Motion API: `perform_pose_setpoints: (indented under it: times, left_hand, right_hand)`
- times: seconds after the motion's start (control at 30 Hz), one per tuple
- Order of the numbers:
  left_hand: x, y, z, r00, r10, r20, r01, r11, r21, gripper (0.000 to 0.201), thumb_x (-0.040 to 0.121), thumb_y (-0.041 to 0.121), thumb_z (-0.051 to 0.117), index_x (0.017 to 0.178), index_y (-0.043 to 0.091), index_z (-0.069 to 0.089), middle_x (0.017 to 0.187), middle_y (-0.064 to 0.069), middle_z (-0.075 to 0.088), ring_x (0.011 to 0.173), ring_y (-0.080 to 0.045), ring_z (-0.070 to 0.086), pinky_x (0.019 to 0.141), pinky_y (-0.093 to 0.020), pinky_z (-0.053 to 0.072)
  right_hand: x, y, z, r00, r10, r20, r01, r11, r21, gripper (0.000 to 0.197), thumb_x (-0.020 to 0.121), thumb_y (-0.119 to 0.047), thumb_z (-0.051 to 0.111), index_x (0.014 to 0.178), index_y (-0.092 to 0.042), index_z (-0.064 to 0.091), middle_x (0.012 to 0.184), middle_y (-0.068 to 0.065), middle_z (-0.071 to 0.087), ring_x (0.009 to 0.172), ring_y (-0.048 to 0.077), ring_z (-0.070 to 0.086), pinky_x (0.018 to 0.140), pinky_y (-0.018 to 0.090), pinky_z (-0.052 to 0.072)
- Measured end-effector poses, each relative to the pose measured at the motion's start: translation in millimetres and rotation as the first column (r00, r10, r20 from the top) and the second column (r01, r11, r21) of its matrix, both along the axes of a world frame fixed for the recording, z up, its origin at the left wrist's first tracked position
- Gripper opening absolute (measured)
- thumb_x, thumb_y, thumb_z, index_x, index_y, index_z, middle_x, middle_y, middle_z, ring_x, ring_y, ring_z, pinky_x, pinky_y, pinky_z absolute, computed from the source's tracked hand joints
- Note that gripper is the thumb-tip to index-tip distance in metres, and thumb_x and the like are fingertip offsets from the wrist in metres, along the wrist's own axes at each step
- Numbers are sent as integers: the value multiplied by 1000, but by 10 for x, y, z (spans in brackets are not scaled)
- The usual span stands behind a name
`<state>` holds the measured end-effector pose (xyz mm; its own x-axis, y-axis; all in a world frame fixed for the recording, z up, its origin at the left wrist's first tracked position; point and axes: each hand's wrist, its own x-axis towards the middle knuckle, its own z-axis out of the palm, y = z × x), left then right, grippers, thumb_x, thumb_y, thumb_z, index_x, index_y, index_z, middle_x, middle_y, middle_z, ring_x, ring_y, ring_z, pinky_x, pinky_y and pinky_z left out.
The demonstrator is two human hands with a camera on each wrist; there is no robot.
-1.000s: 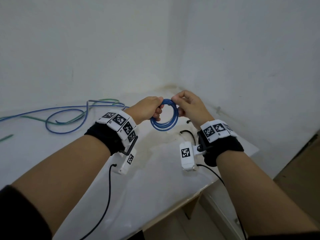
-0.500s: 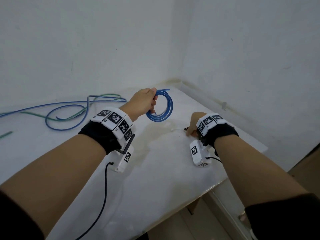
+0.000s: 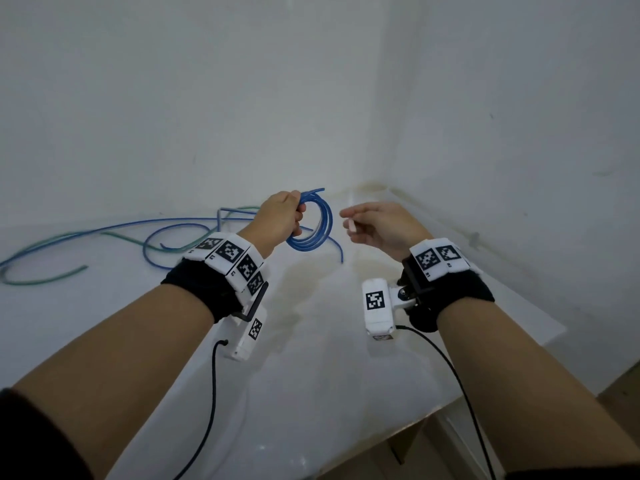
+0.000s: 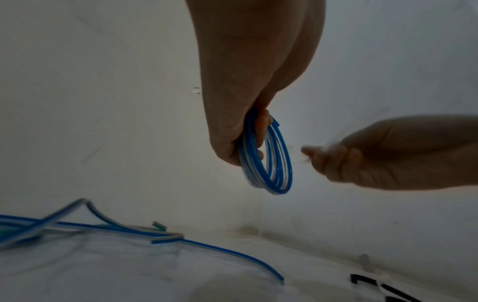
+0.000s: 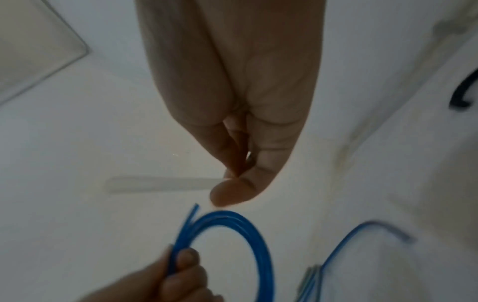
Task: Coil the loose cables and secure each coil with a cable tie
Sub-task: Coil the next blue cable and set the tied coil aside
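While your left hand (image 3: 282, 216) curls its fingers around one side of the blue coil (image 3: 317, 221), the loops hang upright in the air above the white table (image 3: 311, 393), with one short cut end sticking out at the top beside your thumb. Your right hand (image 3: 379, 226) sits just beside the coil without touching it, thumb and forefinger pinched on a pale cable tie (image 5: 160, 183); in the right wrist view the tie reaches out sideways from the fingertips as a blurred whitish strip, and in the head view only a small pale piece shows at the fingers.

Below and to the left of the coil, loose blue cable (image 3: 180, 233) lies in wide curves on the table, one end trailing out under the coil. A green cable (image 3: 45, 280) runs among those curves toward the left edge. Near the table's right side the left wrist view catches another pale tie (image 4: 364, 263) lying flat. Both wrists wear black bands with marker tags and white camera units.
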<state>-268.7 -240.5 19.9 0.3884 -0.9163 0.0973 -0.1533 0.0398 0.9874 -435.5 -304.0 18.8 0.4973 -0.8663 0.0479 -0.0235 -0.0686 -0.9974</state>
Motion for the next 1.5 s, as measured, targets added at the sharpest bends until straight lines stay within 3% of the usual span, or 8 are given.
perform_pose_setpoints:
  times: [0.13, 0.3, 0.6, 0.77, 0.93, 1.07, 1.2, 1.5]
  left_hand:
    - [293, 180, 26, 990, 136, 25, -135, 990, -31, 35, 102, 23, 30, 72, 13, 46, 65, -1, 39, 52, -14, 34, 57, -26, 36]
    - [624, 449, 88, 964, 265, 27, -261, 960, -101, 34, 101, 24, 30, 72, 16, 46, 67, 0, 42, 55, -16, 35, 61, -30, 34]
    - [1008, 957, 100, 948, 284, 144, -269, 956, -117, 33, 100, 23, 31, 73, 16, 49, 68, 0, 46, 58, -15, 39, 67, -32, 36]
    - [1173, 1183, 118, 972, 227, 58, -223, 972, -75, 35, 100, 16, 33, 68, 11, 45, 61, -4, 40, 52, -16, 36, 52, -25, 34]
    - [1342, 1311, 157, 960, 257, 111, -254, 966, -46, 34, 96, 13, 37, 63, 12, 46, 60, -4, 42, 52, -17, 38, 54, -26, 36]
    - [1412, 1331, 128, 950, 277, 145, -270, 961, -65, 29, 96, 15, 37, 70, 13, 50, 63, -2, 42, 55, -16, 36, 61, -29, 35]
    - [1431, 1317, 64, 906, 308, 289, -291, 951, -101, 26, 99, 18, 36, 91, 4, 56, 66, -1, 46, 63, -16, 41, 73, -33, 36]
    - [1415, 1322, 85, 845, 380, 375, -291, 917, -274, 27, 99, 19, 39, 90, 4, 60, 64, 3, 49, 59, -12, 42, 66, -31, 36]
  right_hand:
    - [325, 318, 157, 960, 185, 211, -186, 982, -12, 20, 89, 8, 51, 108, 9, 57, 75, 10, 62, 58, 15, 64, 63, 22, 56]
    - [753, 677, 207, 956, 271, 109, -257, 958, -130, 16, 96, -8, 49, 90, -1, 61, 70, 10, 62, 52, 14, 60, 56, 24, 56]
    - [1384, 1039, 247, 944, 309, 118, -290, 945, -153, 19, 99, -8, 41, 92, 2, 56, 73, 16, 60, 52, 15, 60, 56, 25, 57]
    - [1643, 1213, 211, 904, 363, 226, -331, 929, -166, 19, 100, -5, 38, 92, 0, 54, 78, 17, 61, 58, 17, 63, 64, 28, 57]
    - [1766, 1310, 130, 864, 424, 272, -396, 905, -156, 21, 101, -12, 37, 95, -1, 54, 81, 17, 61, 63, 19, 65, 67, 30, 58]
    - [1829, 1351, 135, 925, 330, 187, -282, 928, -244, 33, 100, -29, 41, 89, -6, 62, 71, 6, 58, 56, 16, 55, 55, 25, 51]
    - [1888, 1346, 170, 933, 203, 297, -110, 947, -302, 8, 92, -9, 57, 90, -5, 64, 74, 3, 60, 51, 9, 50, 51, 20, 45]
    - [1949, 1404, 100, 941, 149, 302, -95, 978, -187, 15, 93, -18, 57, 81, -10, 60, 60, 4, 52, 39, 7, 35, 41, 18, 28]
